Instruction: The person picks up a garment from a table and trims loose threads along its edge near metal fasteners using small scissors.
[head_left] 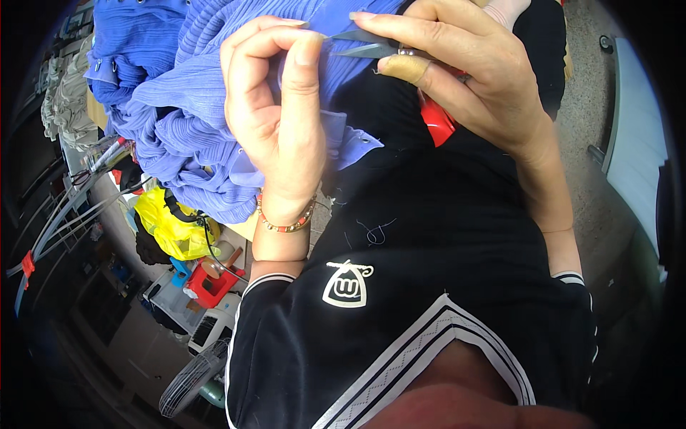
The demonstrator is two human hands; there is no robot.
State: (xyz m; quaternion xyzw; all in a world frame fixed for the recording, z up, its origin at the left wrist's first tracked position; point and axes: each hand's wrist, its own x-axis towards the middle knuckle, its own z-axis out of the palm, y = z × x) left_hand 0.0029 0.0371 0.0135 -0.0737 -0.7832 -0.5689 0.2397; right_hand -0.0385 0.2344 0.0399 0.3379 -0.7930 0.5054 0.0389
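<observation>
My right hand (479, 71) grips thread snips (368, 50), their two grey blades apart and pointing left. A tan covering wraps the tip of its thumb. My left hand (275, 107) is closed in a pinch right beside the blade tips; whatever lies between its fingertips is too small to make out. Behind and below both hands spreads a periwinkle-blue ribbed garment (186, 100), bunched up, with a loose corner past my left wrist. Under my right hand a shiny red piece (436, 121) shows against my black clothing.
More blue cloth (136, 32) is heaped at the far left, near pale grey cloth (71, 107). A yellow bag (171, 225), a red object (211, 286) and a fan (193, 379) are at the left. A pale panel (632, 143) stands at the right.
</observation>
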